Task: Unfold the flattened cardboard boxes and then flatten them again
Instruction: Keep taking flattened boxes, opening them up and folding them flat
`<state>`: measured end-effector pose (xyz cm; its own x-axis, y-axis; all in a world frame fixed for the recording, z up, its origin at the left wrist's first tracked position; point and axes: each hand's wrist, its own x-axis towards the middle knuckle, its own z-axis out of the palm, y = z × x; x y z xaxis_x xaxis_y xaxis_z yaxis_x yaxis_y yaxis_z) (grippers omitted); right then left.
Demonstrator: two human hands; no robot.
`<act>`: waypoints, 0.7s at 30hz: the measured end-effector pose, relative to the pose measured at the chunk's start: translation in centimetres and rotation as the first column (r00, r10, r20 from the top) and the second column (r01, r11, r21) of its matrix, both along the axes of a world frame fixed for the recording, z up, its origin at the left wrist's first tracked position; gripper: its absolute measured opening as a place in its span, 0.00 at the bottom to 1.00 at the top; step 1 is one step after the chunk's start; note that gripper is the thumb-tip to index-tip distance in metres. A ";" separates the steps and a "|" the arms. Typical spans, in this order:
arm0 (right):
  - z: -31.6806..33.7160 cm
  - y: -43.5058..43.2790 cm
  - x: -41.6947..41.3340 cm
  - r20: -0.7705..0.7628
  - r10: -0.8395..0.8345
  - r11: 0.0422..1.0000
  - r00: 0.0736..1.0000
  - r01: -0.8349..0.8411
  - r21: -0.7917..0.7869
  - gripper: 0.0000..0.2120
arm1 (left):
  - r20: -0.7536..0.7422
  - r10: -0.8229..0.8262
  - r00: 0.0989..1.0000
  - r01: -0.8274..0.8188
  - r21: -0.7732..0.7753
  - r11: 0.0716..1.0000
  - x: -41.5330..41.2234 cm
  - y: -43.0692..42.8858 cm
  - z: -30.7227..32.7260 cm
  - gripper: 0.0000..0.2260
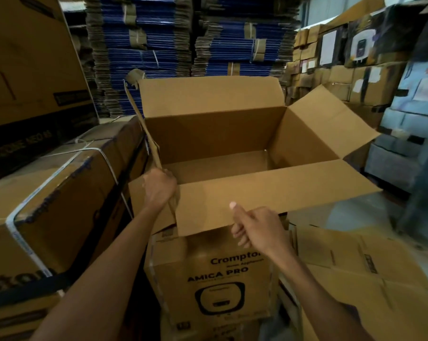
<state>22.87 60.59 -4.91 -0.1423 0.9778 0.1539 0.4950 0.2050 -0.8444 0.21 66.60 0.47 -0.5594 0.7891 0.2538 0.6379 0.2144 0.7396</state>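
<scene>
Your open box (215,129) stands at 12 o'clock, only its bare floor showing inside. Your left hand (160,187) grips its 9 o'clock flap (144,124); your right hand (256,227) pinches the near flap (281,190) at its edge. A strapped carton (60,193) crowds the box's 9 o'clock side.

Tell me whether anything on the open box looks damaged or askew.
The left flap of the open box looks worn: its edge is ragged and a loose brown scrap curls off its top corner. The left hand grips its base; the right hand pinches the near flap.

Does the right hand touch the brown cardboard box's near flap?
Touching. Head view: right hand pinches the brown cardboard box's near flap, thumb above, fingers below.
</scene>
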 end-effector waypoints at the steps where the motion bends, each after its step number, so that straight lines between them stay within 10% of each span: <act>1: -0.7 -0.3 -0.2 0.031 -0.007 0.996 0.999 0.010 -0.094 0.32 | 0.004 -0.009 1.000 0.009 -0.006 1.000 0.1 0.3 0.0 0.12; 4: -2.8 -0.4 -0.6 -0.254 -0.065 0.941 0.965 -0.025 -0.337 0.35 | 0.038 -0.027 0.999 0.028 -0.025 0.999 1.0 0.8 0.1 0.12; 6: -3.7 -0.3 -1.2 -0.647 -0.170 0.913 0.743 -0.128 -0.387 0.32 | 0.035 -0.044 0.998 0.045 -0.032 0.998 1.9 0.7 0.3 0.09; 9: -4.2 1.0 -1.6 -0.809 -0.251 0.959 0.531 0.024 -0.282 0.38 | 0.028 -0.064 0.998 0.065 -0.054 0.996 2.8 0.0 0.4 0.09; 18: 6.2 6.2 -0.6 -0.715 -0.154 0.988 0.682 0.119 -0.099 0.31 | -0.104 -0.250 0.963 0.248 -0.029 0.968 3.3 -2.6 -0.3 0.18; 21: 9.9 7.2 -0.9 -0.676 -0.088 0.996 0.731 0.084 -0.039 0.14 | -0.091 -0.275 0.957 0.272 -0.049 0.961 3.1 -3.0 0.1 0.15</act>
